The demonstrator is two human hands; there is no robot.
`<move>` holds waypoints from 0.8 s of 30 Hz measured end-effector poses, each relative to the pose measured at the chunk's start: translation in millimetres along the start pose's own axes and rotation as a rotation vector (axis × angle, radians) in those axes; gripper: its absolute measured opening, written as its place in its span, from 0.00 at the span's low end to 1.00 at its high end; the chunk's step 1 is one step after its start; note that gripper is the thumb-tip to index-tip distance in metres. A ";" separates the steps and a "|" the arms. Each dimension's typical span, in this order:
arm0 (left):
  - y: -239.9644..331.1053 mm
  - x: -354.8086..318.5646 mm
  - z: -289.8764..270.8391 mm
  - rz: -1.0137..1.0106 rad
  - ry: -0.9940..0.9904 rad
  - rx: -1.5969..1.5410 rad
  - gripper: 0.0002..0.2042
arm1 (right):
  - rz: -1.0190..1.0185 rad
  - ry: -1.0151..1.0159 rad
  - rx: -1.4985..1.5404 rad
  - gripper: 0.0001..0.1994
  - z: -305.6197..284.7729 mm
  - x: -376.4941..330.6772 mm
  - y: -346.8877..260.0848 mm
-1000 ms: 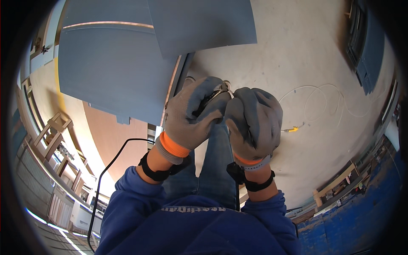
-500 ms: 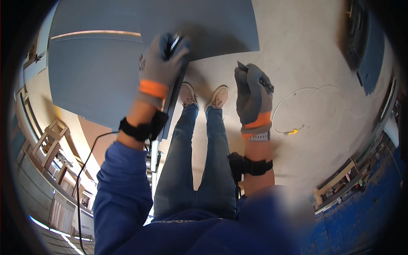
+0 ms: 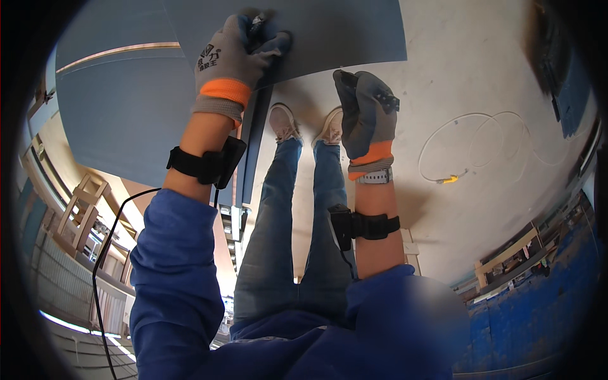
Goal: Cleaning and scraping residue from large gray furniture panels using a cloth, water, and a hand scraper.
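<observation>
Head view: against the frame half a second back, the left hand (image 3: 237, 60) has gone further up onto the near edge of the upper panel (image 3: 297, 28), and the right hand (image 3: 366, 114) has hardly shifted, staying just below that edge; a full second back both hands were bunched together over the knees. Now the left hand, in a grey glove with an orange cuff, is closed over the panel's edge, with a small dark thing pinched in its fingertips (image 3: 256, 25) that is too small to identify. The right hand, gloved the same, holds nothing; its fingers are loosely curled, and it hovers near the panel's edge without touching it. Counted: two grey-blue panels, the upper one overlapping the lower panel (image 3: 126, 107) left of it; two gloves; two black wrist straps (image 3: 202, 163), one on each forearm, plus one watch (image 3: 375, 177) on the right wrist; two pale shoes (image 3: 282, 123) on the floor (image 3: 468, 69) just below the upper panel's edge; one coil of white wire (image 3: 487, 142) with a yellow end, well to the right of the panel. No open container is clearly visible.
</observation>
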State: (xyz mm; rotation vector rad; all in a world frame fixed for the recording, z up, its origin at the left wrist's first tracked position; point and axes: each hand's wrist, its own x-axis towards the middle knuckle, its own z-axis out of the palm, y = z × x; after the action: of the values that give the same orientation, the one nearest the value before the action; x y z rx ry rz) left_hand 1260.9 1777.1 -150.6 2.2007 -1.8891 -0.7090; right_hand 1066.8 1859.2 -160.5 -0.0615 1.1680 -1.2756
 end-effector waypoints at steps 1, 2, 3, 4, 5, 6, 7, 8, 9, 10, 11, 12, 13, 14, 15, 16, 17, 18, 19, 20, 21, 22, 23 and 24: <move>-0.8 -0.8 3.1 -0.001 -0.006 -0.003 0.25 | -0.013 0.020 -0.040 0.14 -1.4 0.0 -2.7; -1.1 -1.9 5.9 0.016 -0.013 -0.002 0.26 | -0.026 0.039 -0.081 0.14 -3.5 0.0 -4.6; -1.8 -1.7 4.1 0.034 -0.016 0.009 0.27 | -0.021 0.038 -0.077 0.14 -2.9 0.6 -4.5; -1.9 -1.7 2.3 0.032 -0.017 0.014 0.27 | -0.018 0.040 -0.097 0.14 -2.5 1.2 -4.6; -1.7 -1.9 0.7 0.061 -0.016 -0.027 0.26 | -0.016 0.042 -0.118 0.14 -2.4 1.7 -4.8; -1.5 -1.8 -0.2 0.089 -0.015 -0.069 0.26 | -0.014 0.043 -0.118 0.14 -2.7 1.9 -5.4; -2.6 -1.5 -0.2 0.087 -0.017 -0.067 0.26 | -0.010 0.038 -0.121 0.14 -2.3 1.8 -5.8; -3.9 -1.2 0.1 0.135 0.010 -0.026 0.26 | -0.007 0.033 -0.125 0.14 -2.6 1.9 -6.0; -1.5 -0.6 -2.4 0.183 0.035 0.016 0.26 | -0.004 0.034 -0.125 0.14 -3.3 2.3 -5.6; 2.2 -1.1 -4.3 0.180 0.034 0.017 0.26 | -0.022 0.011 -0.124 0.14 -4.5 2.8 -4.9; 7.5 -2.5 -5.9 0.107 0.006 0.014 0.26 | -0.040 -0.011 -0.123 0.14 -5.7 3.4 -4.3; 11.8 -2.8 -7.5 0.035 -0.020 0.009 0.26 | -0.039 -0.011 -0.125 0.14 -7.1 4.2 -4.2; 9.2 -2.4 -6.2 0.034 -0.020 0.009 0.26 | -0.054 -0.028 -0.159 0.14 -8.6 5.0 -4.1; 4.4 -1.6 -4.0 0.023 -0.041 0.008 0.26 | -0.069 -0.045 -0.193 0.14 -10.1 5.7 -3.8; 3.6 -1.0 -4.0 0.011 -0.062 0.007 0.26 | -0.069 -0.045 -0.194 0.14 -9.5 6.6 -4.6; 3.8 -1.3 -4.2 0.011 -0.062 0.007 0.26 | -0.061 -0.040 -0.228 0.14 -9.0 7.4 -5.5; 4.7 -1.9 -4.9 0.002 -0.067 0.002 0.25 | -0.053 -0.034 -0.263 0.14 -8.4 7.9 -6.2; 6.0 -2.4 -6.1 -0.006 -0.071 -0.003 0.25 | -0.053 -0.035 -0.264 0.14 -8.0 7.6 -6.9; 5.0 -2.5 -5.9 -0.006 -0.070 -0.004 0.25 | -0.067 -0.039 -0.273 0.13 -7.5 7.2 -7.7; 2.9 -2.2 -5.0 0.042 -0.042 -0.007 0.24 | -0.081 -0.043 -0.283 0.13 -6.9 6.7 -8.8; 1.1 -1.7 -4.3 0.090 -0.018 -0.005 0.24 | -0.078 -0.042 -0.281 0.13 -5.1 6.7 -8.2; 0.2 -1.6 -4.1 0.088 -0.019 -0.002 0.24 | -0.059 -0.024 -0.258 0.13 -3.2 6.4 -7.6; -0.8 -1.5 -4.2 0.097 -0.017 0.021 0.24 | -0.041 -0.005 -0.236 0.13 -1.0 6.2 -7.1; -1.8 -1.5 -4.5 0.106 -0.014 0.044 0.24 | -0.038 -0.005 -0.234 0.13 1.3 6.0 -6.2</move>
State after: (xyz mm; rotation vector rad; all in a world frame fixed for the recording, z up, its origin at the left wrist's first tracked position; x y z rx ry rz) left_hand 1264.3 1778.1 -147.1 2.1073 -2.0294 -0.6734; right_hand 1062.5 1851.6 -159.9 -0.2604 1.3125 -1.1664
